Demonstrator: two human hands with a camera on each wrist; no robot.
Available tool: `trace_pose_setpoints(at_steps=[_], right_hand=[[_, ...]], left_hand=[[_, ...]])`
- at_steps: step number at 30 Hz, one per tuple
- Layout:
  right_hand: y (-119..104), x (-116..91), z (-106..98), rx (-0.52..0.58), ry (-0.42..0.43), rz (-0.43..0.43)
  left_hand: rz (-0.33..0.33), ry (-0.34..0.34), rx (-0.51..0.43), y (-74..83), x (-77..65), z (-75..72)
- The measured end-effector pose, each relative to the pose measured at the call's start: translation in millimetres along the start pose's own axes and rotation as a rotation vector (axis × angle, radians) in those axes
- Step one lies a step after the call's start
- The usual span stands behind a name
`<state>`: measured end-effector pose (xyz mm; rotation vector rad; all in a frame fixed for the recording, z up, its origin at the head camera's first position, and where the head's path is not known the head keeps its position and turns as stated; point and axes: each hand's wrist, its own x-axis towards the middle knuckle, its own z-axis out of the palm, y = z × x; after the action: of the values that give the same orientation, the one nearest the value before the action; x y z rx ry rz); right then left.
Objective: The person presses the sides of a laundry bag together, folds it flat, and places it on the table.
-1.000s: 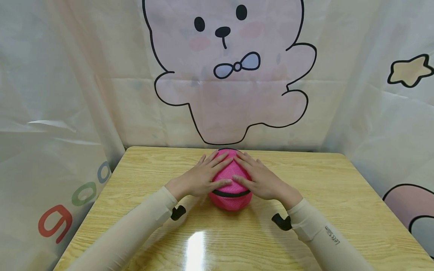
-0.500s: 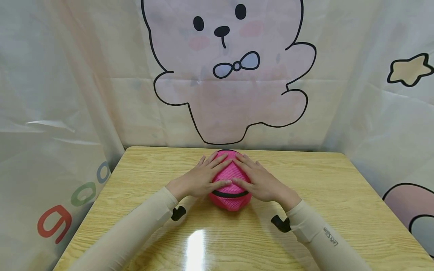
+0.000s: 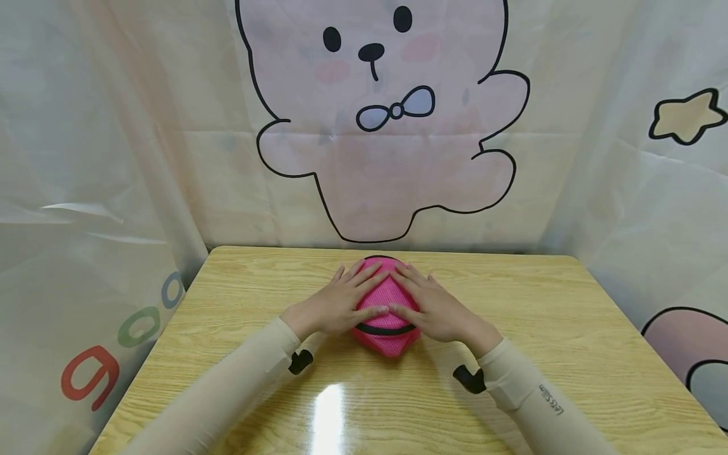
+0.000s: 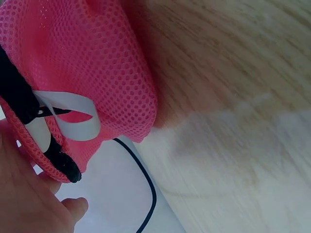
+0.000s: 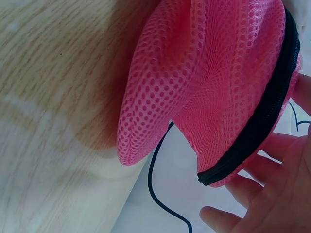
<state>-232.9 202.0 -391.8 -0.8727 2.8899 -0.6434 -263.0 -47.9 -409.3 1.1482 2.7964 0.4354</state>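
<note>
Both our hands are on it! The rounded pink mesh bag point(image 3: 388, 294) sits on the shiny yellow wood-grain table point(image 3: 409, 414), up towards twelve o'clock, its pinched tail pointing back at six. Our bare left hand point(image 3: 338, 304) covers the nine o'clock side, our bare right hand point(image 3: 442, 309) the three o'clock side, fingers long and spread, thumbs almost tip to tip across the middle. Neither grip is curled round anything; it's straight-fingered contact on the mesh from both flanks.

Low on the bag, round about six, runs a curved black zip strip point(image 3: 385, 330), and our left wrist view picks up a flat white loop point(image 4: 86, 128) beside it.

So where's the danger? That mesh looks soft and creased, so we reckon an uneven push could buckle it at the tail, while a heavier shove from nine might skid it towards three over that glossy top. Lift with fingers this straight and it could slip through. A fingertip could snag the loop, too. Beyond the table's edge runs a thin black cable point(image 5: 154, 179); how near it passes, we can't tell.
</note>
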Motion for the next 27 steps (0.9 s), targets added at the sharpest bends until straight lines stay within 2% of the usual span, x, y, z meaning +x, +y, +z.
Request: trace_pose_setpoints(at_steps=[15, 27], right_hand=[[7, -1, 8, -0.008, -0.025, 0.013], [13, 0, 14, 0.007, -0.054, 0.037]], left_hand=[[0.009, -0.027, -0.012, -2.7, 2.5, 8.8], [-0.023, -0.06, -0.021, -1.7, 2.3, 9.7]])
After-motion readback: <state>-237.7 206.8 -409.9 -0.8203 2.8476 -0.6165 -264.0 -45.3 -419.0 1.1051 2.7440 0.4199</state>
